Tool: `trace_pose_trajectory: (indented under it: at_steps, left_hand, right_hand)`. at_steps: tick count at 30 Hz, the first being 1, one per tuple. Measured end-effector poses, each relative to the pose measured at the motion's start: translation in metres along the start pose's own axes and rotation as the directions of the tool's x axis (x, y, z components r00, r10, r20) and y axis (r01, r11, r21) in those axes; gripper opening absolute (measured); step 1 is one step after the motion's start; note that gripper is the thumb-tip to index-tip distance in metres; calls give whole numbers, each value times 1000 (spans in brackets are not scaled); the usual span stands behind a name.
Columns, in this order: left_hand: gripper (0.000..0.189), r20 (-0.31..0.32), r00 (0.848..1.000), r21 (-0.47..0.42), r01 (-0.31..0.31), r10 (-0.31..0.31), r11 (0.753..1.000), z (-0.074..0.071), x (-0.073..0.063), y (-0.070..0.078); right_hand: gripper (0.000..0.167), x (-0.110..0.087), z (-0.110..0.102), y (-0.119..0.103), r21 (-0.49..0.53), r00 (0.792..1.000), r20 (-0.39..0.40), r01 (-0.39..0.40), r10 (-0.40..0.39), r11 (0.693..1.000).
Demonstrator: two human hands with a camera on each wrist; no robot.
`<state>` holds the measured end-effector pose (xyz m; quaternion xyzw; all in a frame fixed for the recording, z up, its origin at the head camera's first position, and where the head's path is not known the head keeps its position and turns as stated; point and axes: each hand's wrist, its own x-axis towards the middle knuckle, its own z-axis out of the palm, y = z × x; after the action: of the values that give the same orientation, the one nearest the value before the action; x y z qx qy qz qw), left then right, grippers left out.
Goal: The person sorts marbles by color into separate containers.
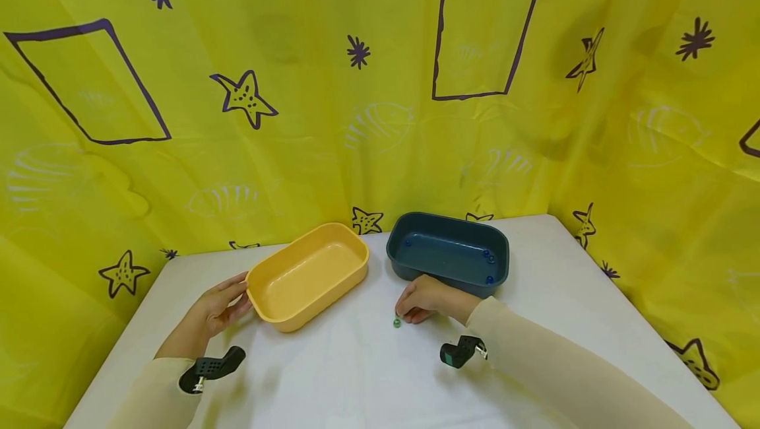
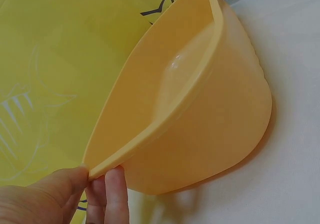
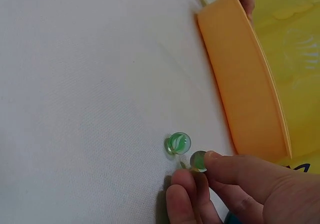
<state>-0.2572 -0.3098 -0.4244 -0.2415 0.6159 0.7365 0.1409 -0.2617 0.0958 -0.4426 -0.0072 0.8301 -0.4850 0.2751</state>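
Note:
My left hand (image 1: 222, 303) pinches the rim of the yellow-orange tub (image 1: 309, 307) at its left end, thumb above and fingers under the edge in the left wrist view. Its inside shows bare in the head view. Between thumb and fingertips, my right hand (image 1: 423, 298) pinches a green glass marble (image 3: 198, 161), low over the white cloth. Right beside it, a second clear marble with a green swirl (image 3: 179, 143) rests on the cloth. Several blue marbles (image 1: 489, 280) lie in the dark teal tub (image 1: 410, 269), just behind my right hand.
A white cloth (image 1: 332, 383) covers the table. Yellow curtains (image 1: 309, 171) with star and fish prints hang along the back and sides, close behind both tubs. Black camera mounts sit on the left wrist (image 1: 210, 368) and right wrist (image 1: 462, 352).

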Motion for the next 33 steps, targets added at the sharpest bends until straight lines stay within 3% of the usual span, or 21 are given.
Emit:
trace_pose_trajectory:
  at_steps: [4, 17, 23, 33]
  left_hand:
    - [19, 17, 1000, -19, -17, 17, 1000, -1, 1, -2]
    - [19, 23, 1000, -14, -18, 19, 1000, 0, -3, -1]
    - [63, 11, 1000, 15, -3, 3, 1000, 1, -2, 0]
    - [61, -8, 1000, 19, 0, 0, 1000, 2, -1, 1]
  right_hand:
    - [9, 1, -2, 2, 52, 1000, 20, -11, 10, 999]
    - [13, 1, -4, -3, 148, 998, 44, -43, 37, 988]
    - [12, 2, -3, -10, 162, 997, 35, -73, 68, 984]
    - [11, 4, -2, -24, 182, 996, 52, -84, 75, 980]
